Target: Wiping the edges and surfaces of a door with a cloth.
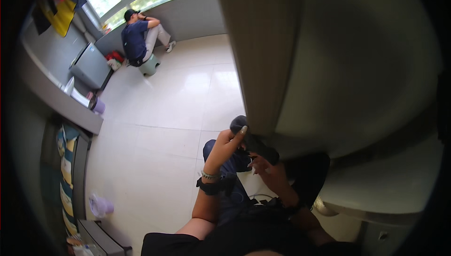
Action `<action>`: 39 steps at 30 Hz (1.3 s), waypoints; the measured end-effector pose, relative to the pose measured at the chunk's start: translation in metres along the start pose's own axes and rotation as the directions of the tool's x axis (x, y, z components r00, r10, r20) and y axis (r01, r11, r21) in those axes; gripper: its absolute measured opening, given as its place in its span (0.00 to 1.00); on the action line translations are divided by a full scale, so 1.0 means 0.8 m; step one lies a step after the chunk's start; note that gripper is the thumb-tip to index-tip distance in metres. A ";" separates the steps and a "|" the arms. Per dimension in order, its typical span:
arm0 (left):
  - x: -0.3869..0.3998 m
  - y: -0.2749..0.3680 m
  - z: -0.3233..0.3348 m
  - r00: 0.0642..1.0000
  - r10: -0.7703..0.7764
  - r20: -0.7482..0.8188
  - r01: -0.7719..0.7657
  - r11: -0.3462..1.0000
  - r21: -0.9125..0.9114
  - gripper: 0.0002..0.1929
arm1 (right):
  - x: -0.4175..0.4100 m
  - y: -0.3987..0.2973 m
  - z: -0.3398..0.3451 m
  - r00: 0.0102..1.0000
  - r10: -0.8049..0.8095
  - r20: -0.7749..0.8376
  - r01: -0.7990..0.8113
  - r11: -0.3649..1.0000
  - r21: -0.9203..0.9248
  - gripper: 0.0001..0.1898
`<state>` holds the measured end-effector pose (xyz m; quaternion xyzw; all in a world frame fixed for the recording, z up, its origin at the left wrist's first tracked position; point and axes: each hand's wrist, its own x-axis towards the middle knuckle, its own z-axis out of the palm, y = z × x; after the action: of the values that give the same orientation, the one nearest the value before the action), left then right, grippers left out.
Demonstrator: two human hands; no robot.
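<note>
A dark, soft piece of cloth, perhaps a sock (260, 147), is held up in front of my knees. My left hand (229, 146) grips its upper left end, with the thumb lying over the fabric. Just below the cloth's lower right end is my right hand (263, 169), its fingers partly bent and in shadow; whether they pinch the fabric cannot be made out. A beaded bracelet (210, 175) and a black band (213, 186) are on my left wrist.
Close by on the right stand a brown post or panel edge (267, 44) and a pale rounded surface (380, 192). A purple bin (102, 205) is at lower left, near a sofa (79, 171). A person (135, 39) sits on a green stool (149, 65) by the windows.
</note>
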<state>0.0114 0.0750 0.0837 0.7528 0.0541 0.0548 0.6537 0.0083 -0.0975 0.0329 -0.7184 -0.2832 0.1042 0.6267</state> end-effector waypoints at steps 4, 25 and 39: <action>0.000 -0.013 0.019 0.997 -0.003 -0.075 0.009 0.997 0.078 0.21 | 0.017 0.017 -0.012 0.959 0.259 0.118 -0.279 0.768 0.576 0.20; -0.003 0.081 0.039 0.762 0.461 -0.455 -0.544 0.836 -0.065 0.14 | 0.080 -0.147 -0.054 0.905 -0.211 -0.370 0.191 0.977 -0.090 0.13; -0.008 -0.120 0.059 0.935 0.093 -0.341 -0.047 0.989 0.140 0.19 | 0.019 0.072 -0.021 0.988 0.150 -0.028 -0.148 0.899 -0.411 0.16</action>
<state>0.0117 0.0415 -0.0176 0.7738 0.1451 0.2063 0.5810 0.0449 -0.1066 -0.0165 -0.8537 -0.2443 0.0914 0.4507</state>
